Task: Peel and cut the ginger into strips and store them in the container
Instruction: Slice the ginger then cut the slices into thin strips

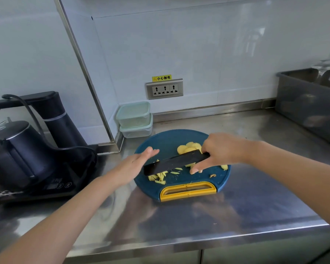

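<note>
Both forearms reach in from the near corners over the steel surface (236,216), bare and angled inward toward each other; they meet above a round blue cutting board (166,141) whose yellow handle faces the near edge.

The left hand (139,161) is open, fingers straight and held together, pointing away and to the right, with its edge turned down toward the board; it sits right at the tip end of the blade, though whether it touches the blade I cannot tell.

The right hand (223,149) comes in from the right with the wrist level and grips the knife (171,163) by its handle, which is hidden inside the hand; two fingers (195,169) stretch down past the blade, their tips at the board; the dark blade lies across the board, tip lower and to the left.

The ginger strips (158,177) lie in a loose heap on the near left of the board, partly under the blade tip; uncut ginger slices (190,148) lie overlapped further back, just behind the blade; one more pale piece lies at the board's right rim below the right wrist.

Beyond the board, two lidded clear containers (134,119) stand stacked in the back corner against the wall, well apart from the ginger; a dark kettle (17,155) sits on its base far left; a grey bin (309,103) stands at the right; a triple socket (164,89) is set in the wall behind.
</note>
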A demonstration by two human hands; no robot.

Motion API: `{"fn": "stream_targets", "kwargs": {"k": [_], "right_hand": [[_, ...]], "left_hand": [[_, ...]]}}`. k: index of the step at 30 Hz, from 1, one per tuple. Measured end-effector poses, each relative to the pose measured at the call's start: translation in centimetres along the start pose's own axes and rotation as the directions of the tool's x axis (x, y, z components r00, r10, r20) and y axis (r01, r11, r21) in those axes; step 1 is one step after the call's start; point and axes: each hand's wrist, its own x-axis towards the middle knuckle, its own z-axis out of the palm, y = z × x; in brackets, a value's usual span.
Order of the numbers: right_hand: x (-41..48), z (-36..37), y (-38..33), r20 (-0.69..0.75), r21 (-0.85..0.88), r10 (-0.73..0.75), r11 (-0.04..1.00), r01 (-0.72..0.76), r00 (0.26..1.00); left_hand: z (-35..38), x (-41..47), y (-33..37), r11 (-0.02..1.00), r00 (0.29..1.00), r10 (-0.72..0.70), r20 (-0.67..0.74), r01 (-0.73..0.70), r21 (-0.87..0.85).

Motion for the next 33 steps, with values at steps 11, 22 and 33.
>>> {"fn": "stream_targets", "kwargs": {"k": [11,22,33], "right_hand": [[-3.7,1.0,3.9,-0.022,0.395,0.319,0.873,-0.285,0.947],[-4.3,5.4,4.7,0.005,0.519,0.672,0.631,-0.577,0.740],[-3.4,8.1,6.2,0.094,0.690,0.670,0.489,-0.533,0.736]], "left_hand": [[0.3,1.5,0.1,0.998,0.857,0.059,-0.513,-0.044,0.041],[6.8,2.7,-0.4,0.805,0.944,0.150,-0.293,0.055,0.591],[5.2,5.6,1.9,0.882,0.831,0.317,-0.456,-0.081,0.464]]}}
